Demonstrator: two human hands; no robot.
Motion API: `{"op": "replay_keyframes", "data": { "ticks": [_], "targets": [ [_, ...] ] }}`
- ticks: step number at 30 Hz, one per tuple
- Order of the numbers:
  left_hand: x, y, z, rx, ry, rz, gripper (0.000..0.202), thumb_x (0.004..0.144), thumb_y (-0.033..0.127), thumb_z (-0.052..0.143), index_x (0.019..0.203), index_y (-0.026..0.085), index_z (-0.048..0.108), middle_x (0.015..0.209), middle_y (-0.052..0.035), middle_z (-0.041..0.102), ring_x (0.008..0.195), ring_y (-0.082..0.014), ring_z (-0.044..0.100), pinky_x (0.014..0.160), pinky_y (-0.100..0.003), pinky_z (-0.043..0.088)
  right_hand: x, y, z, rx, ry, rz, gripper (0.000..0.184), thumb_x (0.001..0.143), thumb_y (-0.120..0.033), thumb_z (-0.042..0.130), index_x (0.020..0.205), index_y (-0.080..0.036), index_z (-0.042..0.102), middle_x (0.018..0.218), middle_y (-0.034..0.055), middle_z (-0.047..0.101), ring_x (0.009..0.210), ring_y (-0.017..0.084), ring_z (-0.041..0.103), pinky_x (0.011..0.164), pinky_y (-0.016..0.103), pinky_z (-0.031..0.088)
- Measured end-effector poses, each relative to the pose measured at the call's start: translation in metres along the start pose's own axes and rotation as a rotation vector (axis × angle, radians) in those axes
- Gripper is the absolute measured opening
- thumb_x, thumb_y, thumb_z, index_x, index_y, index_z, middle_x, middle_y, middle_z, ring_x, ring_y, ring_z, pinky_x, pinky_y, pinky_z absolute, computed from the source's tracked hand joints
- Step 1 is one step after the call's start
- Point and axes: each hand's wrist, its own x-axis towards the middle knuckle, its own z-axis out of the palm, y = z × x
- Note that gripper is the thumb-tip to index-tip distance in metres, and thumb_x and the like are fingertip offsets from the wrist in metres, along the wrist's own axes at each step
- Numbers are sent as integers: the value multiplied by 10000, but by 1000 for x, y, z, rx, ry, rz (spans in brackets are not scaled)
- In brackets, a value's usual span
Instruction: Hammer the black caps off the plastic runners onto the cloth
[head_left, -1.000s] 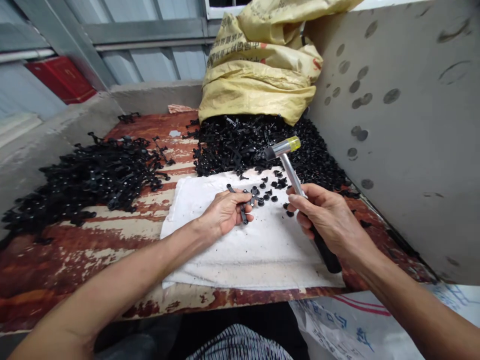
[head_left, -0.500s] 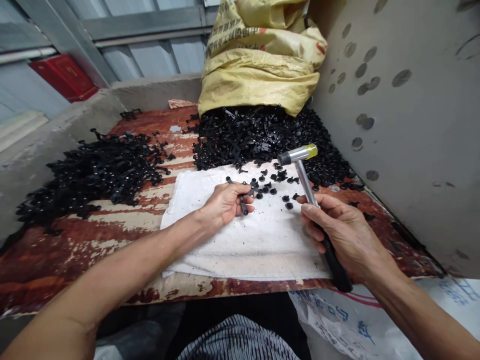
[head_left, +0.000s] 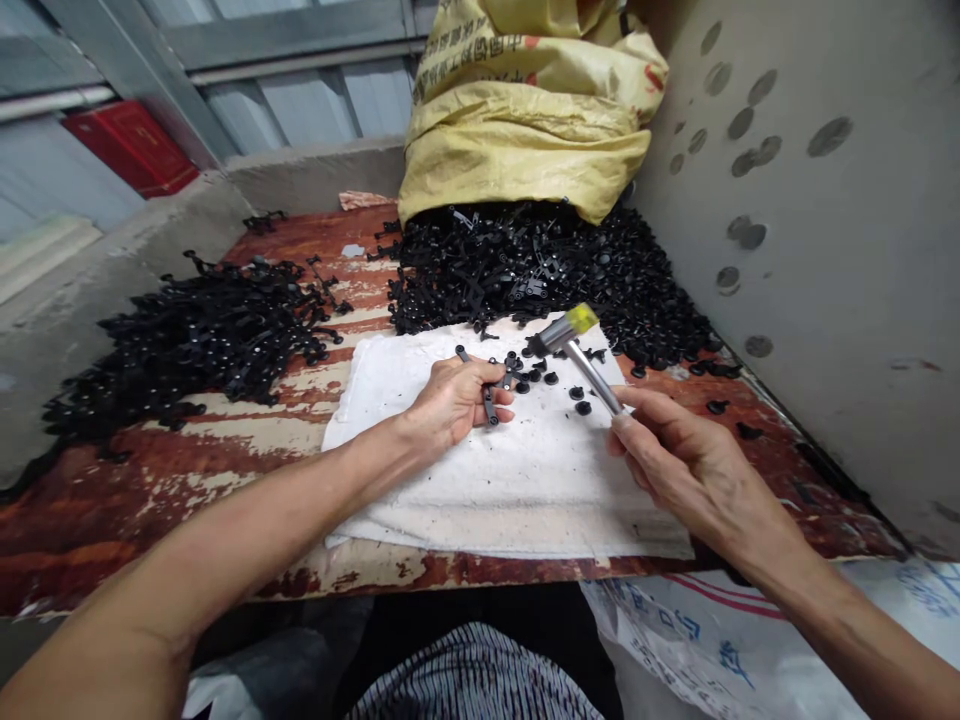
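Note:
My left hand [head_left: 457, 402] rests on a folded white cloth [head_left: 480, 500], its fingers closed on a black plastic link [head_left: 490, 400] with round ends. Partly hidden by the fingers, another dark piece touches the link near the fingertips. In my right hand [head_left: 679, 460] is a small mallet [head_left: 592, 375], gripped by its shaft. The mallet has a dark face on one side and a yellow face on the other, and its head hangs tilted over the far part of the cloth. Several black round-headed pegs [head_left: 583, 407] lie between the two hands.
A yellow woven sack [head_left: 525, 150] spills a heap of black parts [head_left: 510, 265] behind the cloth. More black links form a pile [head_left: 202, 335] at the left on the worn red tabletop [head_left: 247, 450]. A spotted grey panel [head_left: 810, 250] borders the right side.
My right hand has moved the mallet head left and down, tilting it toward the left hand. The left hand keeps its hold on the link, almost in place.

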Motion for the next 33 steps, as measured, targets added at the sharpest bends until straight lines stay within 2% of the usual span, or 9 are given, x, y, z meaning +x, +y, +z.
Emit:
{"op": "replay_keyframes", "data": {
  "ticks": [2,5,11,18,23,26,28,31,33],
  "targets": [
    [-1,0,1,11,17,5,193,821,20,566,691,149,507,587,-2,563,439,-90,528,435,-250,482,-3,3,-1,-178,49,-163,354,900,-311,491,1203,-182,618,807,59,691,672,187,648,583,304,535],
    [-3,2,4,32,36,10,210,812,19,575,694,165,481,564,15,539,439,-95,533,433,-244,473,-8,8,1,-365,111,-363,444,920,-212,436,1345,-150,546,1025,131,709,901,247,686,750,388,563],
    [-2,5,8,35,75,-1,174,798,9,569,741,160,504,572,9,554,418,-95,514,432,-252,468,-7,14,0,-726,87,-443,513,900,-166,421,1389,-269,535,760,55,668,619,224,665,544,350,560],
    [3,2,7,24,89,-20,143,775,7,562,828,137,540,569,6,557,428,-112,524,452,-273,491,-13,1,4,-522,232,-546,557,927,-106,401,1464,-252,428,944,104,686,796,209,677,615,307,558],
    [2,2,8,28,92,-29,124,785,12,560,843,121,558,533,14,551,418,-89,505,450,-237,483,-14,0,2,-577,116,-493,503,918,-134,417,1399,-237,523,814,66,688,661,195,667,557,302,555],
    [1,3,9,9,89,-27,145,767,-3,569,815,132,550,512,22,541,411,-91,508,442,-231,486,-17,-9,0,-420,255,-562,536,929,-99,441,1443,-250,463,1065,104,703,804,190,684,727,337,575],
    [0,3,9,-13,86,-30,155,751,-13,583,780,135,550,495,16,536,403,-101,511,429,-231,479,-19,-11,1,-410,314,-578,562,919,-83,452,1452,-257,450,1101,111,699,772,183,685,724,342,581],
    [-1,3,10,3,86,-29,131,754,-11,581,750,119,568,474,-1,536,387,-104,493,417,-236,471,-18,-8,2,-522,147,-528,533,898,-97,443,1398,-262,528,877,71,725,661,193,684,635,344,590],
    [-2,3,11,46,89,-33,104,778,10,562,759,112,577,457,3,525,384,-103,483,426,-247,483,-17,-5,1,-502,113,-509,519,906,-112,440,1391,-272,535,930,76,734,725,205,701,678,356,596]
  ]
}}
